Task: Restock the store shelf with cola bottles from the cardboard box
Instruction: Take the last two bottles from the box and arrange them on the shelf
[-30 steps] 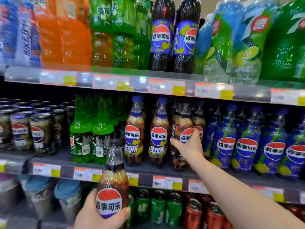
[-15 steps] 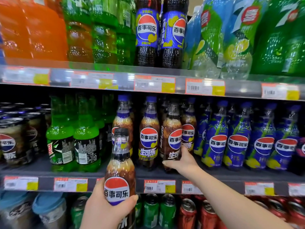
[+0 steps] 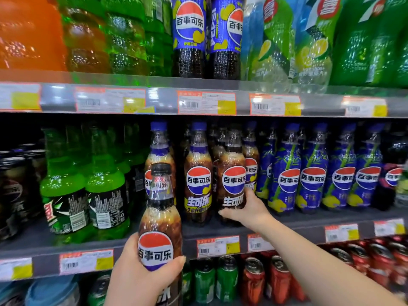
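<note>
Two hands' fingers curl round bottles: the right hand (image 3: 247, 212) appears to seat the front bottle (image 3: 233, 173) at 1 o'clock; the left hand (image 3: 141, 277) has a spare bottle (image 3: 160, 230), 7 o'clock, which probably next needs a shelf (image 3: 298, 226) gap.

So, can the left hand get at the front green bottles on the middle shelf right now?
Probably not yet: the left hand grips a cola bottle. Nothing stands in front of the green bottles, though.
</note>
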A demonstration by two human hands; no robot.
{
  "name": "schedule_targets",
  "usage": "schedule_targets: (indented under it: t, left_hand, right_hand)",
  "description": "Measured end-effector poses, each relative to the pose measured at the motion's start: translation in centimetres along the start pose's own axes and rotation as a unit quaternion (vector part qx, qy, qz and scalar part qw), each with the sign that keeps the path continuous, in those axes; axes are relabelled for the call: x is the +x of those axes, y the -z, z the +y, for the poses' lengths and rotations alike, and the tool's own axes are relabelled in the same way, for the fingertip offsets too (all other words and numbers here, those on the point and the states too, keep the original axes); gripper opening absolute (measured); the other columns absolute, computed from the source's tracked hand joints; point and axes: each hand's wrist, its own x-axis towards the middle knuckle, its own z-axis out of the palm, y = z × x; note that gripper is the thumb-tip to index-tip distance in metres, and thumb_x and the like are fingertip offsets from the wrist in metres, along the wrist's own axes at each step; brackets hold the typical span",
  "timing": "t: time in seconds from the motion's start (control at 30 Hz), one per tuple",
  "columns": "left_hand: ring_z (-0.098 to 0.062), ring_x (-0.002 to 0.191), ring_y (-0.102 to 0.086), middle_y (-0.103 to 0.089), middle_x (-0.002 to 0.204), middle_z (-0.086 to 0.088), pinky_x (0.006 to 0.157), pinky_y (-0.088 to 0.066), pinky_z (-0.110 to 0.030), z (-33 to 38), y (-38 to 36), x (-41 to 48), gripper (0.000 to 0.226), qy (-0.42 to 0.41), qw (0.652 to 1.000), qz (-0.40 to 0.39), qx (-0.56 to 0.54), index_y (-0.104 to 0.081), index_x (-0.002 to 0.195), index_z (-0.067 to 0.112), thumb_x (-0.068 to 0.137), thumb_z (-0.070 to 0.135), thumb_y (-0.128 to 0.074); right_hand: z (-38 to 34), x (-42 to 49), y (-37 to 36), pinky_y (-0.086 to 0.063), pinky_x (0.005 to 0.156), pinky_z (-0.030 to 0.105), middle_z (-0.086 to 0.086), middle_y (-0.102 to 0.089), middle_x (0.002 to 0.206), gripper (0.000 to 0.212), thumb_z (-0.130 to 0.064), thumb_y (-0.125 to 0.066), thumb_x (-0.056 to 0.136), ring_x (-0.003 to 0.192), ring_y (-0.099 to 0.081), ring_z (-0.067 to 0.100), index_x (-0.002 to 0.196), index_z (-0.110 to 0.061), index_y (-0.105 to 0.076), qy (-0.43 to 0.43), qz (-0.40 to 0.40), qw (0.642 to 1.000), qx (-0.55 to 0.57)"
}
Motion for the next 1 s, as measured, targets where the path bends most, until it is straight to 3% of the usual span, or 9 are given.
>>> schedule_targets:
  t: [0.07, 0.2, 0.33, 0.43, 0.53, 0.63, 0.77, 0.87, 1.0]
  left_hand:
    - [0.000, 0.076, -0.054, -0.062, 0.084, 0.012, 0.061, -0.037, -0.018, 0.0, -0.2, 0.1, 0.059, 0.002, 1.000, -0.008, -0.001, -0.051, 0.096, 0.026, 0.052, 0.016, -0.089]
    - [-0.007, 0.078, -0.060, -0.067, 0.081, 0.008, 0.064, -0.040, -0.023, 0.5, -1.3, 0.2, 0.054, -0.006, 1.000, -0.003, 0.002, -0.051, 0.083, 0.032, 0.050, 0.014, -0.089]
    - [-0.004, 0.075, -0.059, -0.067, 0.078, 0.008, 0.060, -0.038, -0.016, 1.6, -4.2, -0.6, 0.052, -0.007, 1.000, 0.023, -0.015, -0.050, 0.080, 0.033, 0.053, 0.010, -0.088]
    - [-0.004, 0.077, -0.059, -0.066, 0.081, 0.008, 0.060, -0.039, -0.016, 3.0, -7.5, -1.4, 0.050, -0.013, 0.999, 0.028, -0.038, -0.049, 0.081, 0.031, 0.054, 0.010, -0.087]
    - [-0.005, 0.078, -0.060, -0.066, 0.082, 0.006, 0.061, -0.042, -0.018, 4.2, -11.3, -1.8, 0.048, -0.028, 0.998, 0.037, -0.044, -0.050, 0.082, 0.030, 0.055, 0.015, -0.087]
    - [-0.005, 0.079, -0.061, -0.066, 0.086, 0.009, 0.063, -0.044, -0.020, 5.9, -15.2, -1.9, 0.047, -0.044, 0.997, 0.051, -0.046, -0.051, 0.088, 0.028, 0.057, 0.021, -0.086]
    - [-0.011, 0.082, -0.064, -0.068, 0.094, 0.001, 0.072, -0.052, -0.028, 8.2, -19.7, -0.7, 0.057, -0.079, 0.992, 0.086, -0.039, -0.054, 0.102, 0.021, 0.055, 0.029, -0.086]
    - [-0.018, 0.096, -0.063, -0.065, 0.109, -0.001, 0.088, -0.051, -0.038, 9.5, -22.0, 0.0, 0.075, -0.109, 0.987, 0.108, -0.036, -0.048, 0.116, 0.018, 0.052, 0.036, -0.083]
    - [-0.008, 0.094, -0.051, -0.051, 0.108, 0.011, 0.082, -0.037, -0.023, 10.1, -23.9, 0.4, 0.078, -0.128, 0.984, 0.124, -0.016, -0.036, 0.129, 0.018, 0.065, 0.023, -0.082]
  right_hand:
    - [0.0, 0.1, 0.0, -0.043, 0.093, 0.027, -0.001, -0.059, 0.124, 0.080, -0.028, -0.085, 0.061, 0.101, -0.051, 0.012, 0.127, -0.019, -0.042, 0.006, -0.002, 1.000, -0.011]
    - [0.4, 0.4, -0.4, -0.045, 0.098, 0.034, -0.002, -0.058, 0.124, 0.085, -0.038, -0.087, 0.052, 0.112, -0.055, 0.016, 0.121, -0.023, -0.042, 0.012, 0.010, 1.000, -0.021]
    - [0.9, 0.4, 1.3, -0.044, 0.098, 0.032, -0.003, -0.053, 0.129, 0.088, -0.040, -0.085, 0.057, 0.115, -0.053, 0.017, 0.130, -0.024, -0.040, 0.039, -0.028, 0.999, -0.002]
    - [1.7, 0.0, 5.0, -0.047, 0.086, 0.028, -0.004, -0.052, 0.121, 0.064, -0.039, -0.075, 0.071, 0.104, -0.056, 0.017, 0.126, -0.026, -0.044, 0.068, -0.035, 0.997, -0.023]
    - [3.6, -0.9, 9.5, -0.045, 0.074, 0.014, -0.006, -0.057, 0.100, 0.027, -0.029, -0.071, 0.077, 0.082, -0.056, 0.004, 0.096, -0.034, -0.053, 0.119, -0.030, 0.991, -0.059]
    - [6.0, -1.7, 13.4, -0.052, 0.076, 0.024, -0.008, -0.063, 0.085, 0.022, -0.022, -0.072, 0.076, 0.073, -0.059, 0.006, 0.078, -0.036, -0.056, 0.131, -0.044, 0.988, -0.075]
    - [8.1, -1.9, 16.9, -0.053, 0.080, 0.035, -0.005, -0.064, 0.082, 0.021, -0.023, -0.073, 0.075, 0.073, -0.060, 0.013, 0.079, -0.037, -0.057, 0.126, -0.060, 0.986, -0.092]
    - [8.1, -1.8, 17.9, -0.051, 0.079, 0.031, -0.007, -0.061, 0.081, 0.025, -0.022, -0.072, 0.076, 0.070, -0.056, 0.011, 0.080, -0.039, -0.054, 0.147, -0.065, 0.984, -0.081]
    - [7.5, -1.8, 18.7, -0.047, 0.076, 0.022, -0.010, -0.059, 0.084, 0.022, -0.026, -0.068, 0.080, 0.081, -0.059, 0.014, 0.083, -0.040, -0.051, 0.175, -0.083, 0.977, -0.088]
